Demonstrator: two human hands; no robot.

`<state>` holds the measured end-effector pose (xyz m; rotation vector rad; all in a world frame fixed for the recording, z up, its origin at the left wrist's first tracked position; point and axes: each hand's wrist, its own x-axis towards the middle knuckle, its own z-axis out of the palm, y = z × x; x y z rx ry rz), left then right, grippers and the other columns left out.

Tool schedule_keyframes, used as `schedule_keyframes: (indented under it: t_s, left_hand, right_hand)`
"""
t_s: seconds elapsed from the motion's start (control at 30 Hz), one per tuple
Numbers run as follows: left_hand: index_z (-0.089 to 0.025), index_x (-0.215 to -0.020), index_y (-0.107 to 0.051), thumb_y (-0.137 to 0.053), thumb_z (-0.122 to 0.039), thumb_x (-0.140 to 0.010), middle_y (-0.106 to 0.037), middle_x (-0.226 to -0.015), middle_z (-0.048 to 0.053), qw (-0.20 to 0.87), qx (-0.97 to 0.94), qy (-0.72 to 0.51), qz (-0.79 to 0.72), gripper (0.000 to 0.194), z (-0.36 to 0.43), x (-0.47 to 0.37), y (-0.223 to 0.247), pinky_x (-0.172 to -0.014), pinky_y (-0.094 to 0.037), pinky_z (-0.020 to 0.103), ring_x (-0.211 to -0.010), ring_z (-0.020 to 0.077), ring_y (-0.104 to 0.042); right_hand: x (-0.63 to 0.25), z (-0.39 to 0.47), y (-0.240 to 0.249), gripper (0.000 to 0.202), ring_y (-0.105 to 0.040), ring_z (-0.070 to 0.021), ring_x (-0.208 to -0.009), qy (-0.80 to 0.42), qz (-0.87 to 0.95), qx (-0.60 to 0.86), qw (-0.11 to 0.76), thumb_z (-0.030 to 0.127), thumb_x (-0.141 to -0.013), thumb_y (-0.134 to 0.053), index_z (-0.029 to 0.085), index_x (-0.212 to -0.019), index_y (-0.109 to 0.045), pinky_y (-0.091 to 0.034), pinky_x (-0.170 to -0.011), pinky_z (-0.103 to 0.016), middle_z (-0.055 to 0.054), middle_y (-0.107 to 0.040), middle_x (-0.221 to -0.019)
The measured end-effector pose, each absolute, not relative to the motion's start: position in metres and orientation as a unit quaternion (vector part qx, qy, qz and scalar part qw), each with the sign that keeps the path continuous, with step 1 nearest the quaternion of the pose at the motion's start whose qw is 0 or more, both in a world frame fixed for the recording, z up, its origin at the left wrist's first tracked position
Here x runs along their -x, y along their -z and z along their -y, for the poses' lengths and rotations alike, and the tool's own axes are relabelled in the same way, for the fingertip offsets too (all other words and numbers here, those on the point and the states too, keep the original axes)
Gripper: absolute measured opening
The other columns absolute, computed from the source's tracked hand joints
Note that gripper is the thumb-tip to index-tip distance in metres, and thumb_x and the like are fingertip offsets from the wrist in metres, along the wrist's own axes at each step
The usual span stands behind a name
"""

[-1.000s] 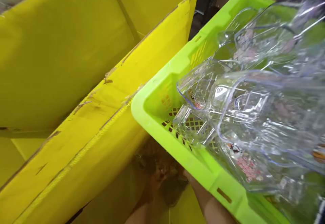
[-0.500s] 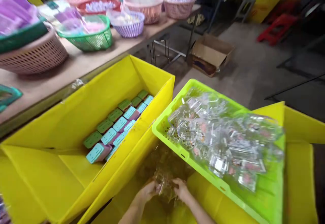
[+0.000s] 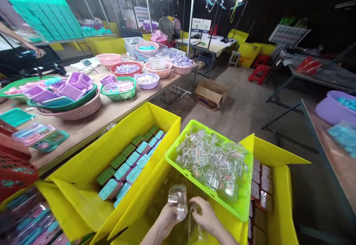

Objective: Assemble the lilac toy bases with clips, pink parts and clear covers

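Note:
My left hand [image 3: 167,215] is closed round a clear plastic box [image 3: 178,197], held above the inside of a yellow carton [image 3: 222,211]. Close by on its right, my right hand [image 3: 205,212] has its fingers curled over another clear plastic piece [image 3: 194,227], which hangs downward; its exact shape is hard to make out. A lime-green tray [image 3: 205,191] rests across the cartons just beyond my hands, with a heap of clear plastic boxes [image 3: 205,156] in it. Some of those show small pinkish-orange bits.
Left stands a yellow carton [image 3: 91,171] with rows of teal-lidded boxes [image 3: 133,158]. A right-hand carton [image 3: 280,197] holds more lidded boxes. Baskets of plastic parts line the table [image 3: 116,113]. A brown cardboard box [image 3: 211,93] sits on the floor. Other people [image 3: 167,26] are farther back.
The view has tilted up, showing more of the room. My hands have lifted slightly, and the clear plastic box now stands out in my left hand, apart from the piece in my right.

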<state>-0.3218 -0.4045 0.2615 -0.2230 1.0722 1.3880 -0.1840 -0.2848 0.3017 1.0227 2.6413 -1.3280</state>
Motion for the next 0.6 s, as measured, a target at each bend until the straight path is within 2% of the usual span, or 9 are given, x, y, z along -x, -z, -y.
schedule_keyframes:
  t_s: [0.13,0.23,0.33,0.43,0.5,0.6]
  left_hand:
    - [-0.019,-0.092,-0.058,-0.057,-0.007,-0.054,-0.064,-0.079,0.002,0.553,0.1,-0.674,-0.479,0.04,0.364,0.333,-0.289,-0.073,-0.052,0.033,-0.071,0.0174,-0.065]
    - [-0.019,-0.097,-0.053,-0.053,-0.006,-0.056,-0.061,-0.08,0.001,0.509,0.117,-0.706,-0.478,0.044,0.332,0.335,-0.3,-0.07,-0.054,0.032,-0.068,0.0152,-0.064]
    - [-0.017,-0.1,-0.049,-0.053,-0.004,-0.061,-0.059,-0.081,0.003,0.455,0.113,-0.71,-0.525,0.041,0.309,0.343,-0.312,-0.068,-0.055,0.031,-0.066,0.0142,-0.064]
    - [-0.016,-0.103,-0.044,-0.051,-0.007,-0.072,-0.058,-0.083,0.005,0.406,0.084,-0.695,-0.587,0.033,0.291,0.364,-0.328,-0.065,-0.055,0.028,-0.064,0.0126,-0.064]
    - [-0.016,-0.104,-0.043,-0.048,-0.009,-0.077,-0.058,-0.082,0.004,0.39,0.052,-0.676,-0.623,0.029,0.276,0.38,-0.34,-0.061,-0.054,0.026,-0.06,0.0109,-0.062]
    - [-0.016,-0.105,-0.045,-0.047,-0.01,-0.079,-0.059,-0.082,0.004,0.368,-0.037,-0.624,-0.688,0.027,0.243,0.394,-0.362,-0.054,-0.05,0.024,-0.055,0.0107,-0.059]
  right_hand:
    - [0.178,0.224,-0.352,0.032,-0.048,-0.0236,-0.118,0.314,-0.875,-0.341,-0.142,0.026,-0.082,-0.045,0.024,-0.11,-0.06,-0.036,-0.103,-0.042,-0.006,-0.056,-0.124]
    - [0.179,0.182,-0.35,0.036,-0.042,-0.0246,-0.124,0.232,-0.883,-0.352,-0.207,0.036,-0.087,-0.044,0.023,-0.117,-0.056,-0.035,-0.104,-0.045,-0.009,-0.048,-0.132]
    - [0.18,0.155,-0.329,0.043,-0.039,-0.0262,-0.126,0.162,-0.909,-0.337,-0.186,0.044,-0.088,-0.043,0.022,-0.123,-0.054,-0.034,-0.104,-0.047,-0.01,-0.044,-0.137]
    - [0.178,0.146,-0.311,0.05,-0.032,-0.0272,-0.132,0.102,-0.932,-0.318,-0.141,0.048,-0.089,-0.041,0.023,-0.132,-0.046,-0.028,-0.107,-0.051,-0.008,-0.038,-0.143]
    - [0.173,0.148,-0.307,0.053,-0.028,-0.0259,-0.134,0.08,-0.933,-0.319,-0.146,0.048,-0.089,-0.04,0.023,-0.136,-0.04,-0.025,-0.109,-0.05,-0.007,-0.035,-0.145]
    - [0.16,0.157,-0.308,0.05,-0.03,-0.025,-0.133,0.069,-0.917,-0.353,-0.172,0.046,-0.09,-0.038,0.022,-0.134,-0.042,-0.028,-0.107,-0.048,-0.008,-0.038,-0.143]
